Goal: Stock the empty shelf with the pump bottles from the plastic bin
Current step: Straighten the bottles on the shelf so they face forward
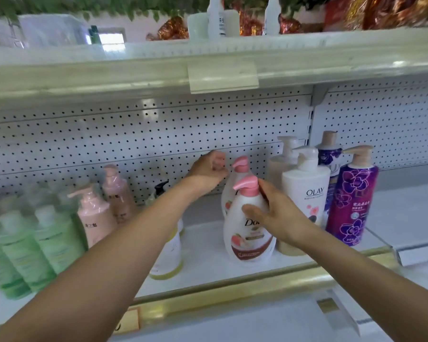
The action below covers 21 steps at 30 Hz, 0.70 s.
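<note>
On the white shelf [203, 245], the right hand [277, 215] had its fingers clamped round the near Dove bottle [247, 243]; the left hand [205, 172] had its fingers curled, hold unclear.

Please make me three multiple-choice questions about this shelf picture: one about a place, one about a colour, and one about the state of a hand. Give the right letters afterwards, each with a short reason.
1. Where does the white Olay bottle stand, seen from the front Dove bottle?
A) to its left
B) to its right
C) on the shelf above

2. Which colour is the pump of the front Dove bottle?
A) black
B) green
C) pink

3. What does the right hand do?
A) it lies flat on the shelf board
B) it grips the front Dove bottle
C) it holds a purple bottle

Right letters:
1 B, because the white Olay bottle stands beside it on the right.
2 C, because the pump head is plainly pink.
3 B, because the thumb lies across the bottle's front and the fingers reach behind its neck.
</note>
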Tool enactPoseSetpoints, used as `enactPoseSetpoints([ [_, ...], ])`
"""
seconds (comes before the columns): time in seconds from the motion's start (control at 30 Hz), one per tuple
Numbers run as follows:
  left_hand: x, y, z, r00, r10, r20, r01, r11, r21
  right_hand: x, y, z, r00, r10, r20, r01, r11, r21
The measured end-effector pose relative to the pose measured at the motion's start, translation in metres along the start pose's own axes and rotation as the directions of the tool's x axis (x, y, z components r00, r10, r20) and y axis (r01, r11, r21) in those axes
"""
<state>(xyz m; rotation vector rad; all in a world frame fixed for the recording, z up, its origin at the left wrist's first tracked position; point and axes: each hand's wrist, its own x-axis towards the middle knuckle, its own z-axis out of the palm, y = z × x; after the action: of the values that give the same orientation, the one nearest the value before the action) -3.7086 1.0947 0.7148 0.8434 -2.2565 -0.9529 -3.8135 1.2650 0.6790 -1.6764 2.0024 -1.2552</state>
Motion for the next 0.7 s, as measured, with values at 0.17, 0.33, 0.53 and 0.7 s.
enactPoseSetpoints([
  [0.17, 0.046, 0.014, 0.006, 0.982, 0.099, 0.159, -0.117, 0.987, 0.108, 0.015, 0.001, -0.011, 0.997, 0.052, 0.054, -0.05, 0.998, -0.048],
  [0.33, 0.066, 0.028, 0.008, 0.973, 0.137, 0.184, -0.196, 0.914, 0.354, 0.024, -0.001, -0.015, 0.999, 0.02, 0.038, -0.013, 0.985, -0.172],
  [0.53, 0.066, 0.031, -0.003, 0.977, 0.089, 0.195, -0.166, 0.888, 0.428, 0.027, -0.006, -0.018, 1.0, 0.021, 0.001, -0.02, 0.977, -0.214],
  [0.7, 0.057, 0.018, -0.028, 0.986, 0.053, 0.157, -0.124, 0.867, 0.483, 0.028, -0.009, -0.018, 1.0, 0.025, -0.01, -0.027, 0.974, -0.225],
])
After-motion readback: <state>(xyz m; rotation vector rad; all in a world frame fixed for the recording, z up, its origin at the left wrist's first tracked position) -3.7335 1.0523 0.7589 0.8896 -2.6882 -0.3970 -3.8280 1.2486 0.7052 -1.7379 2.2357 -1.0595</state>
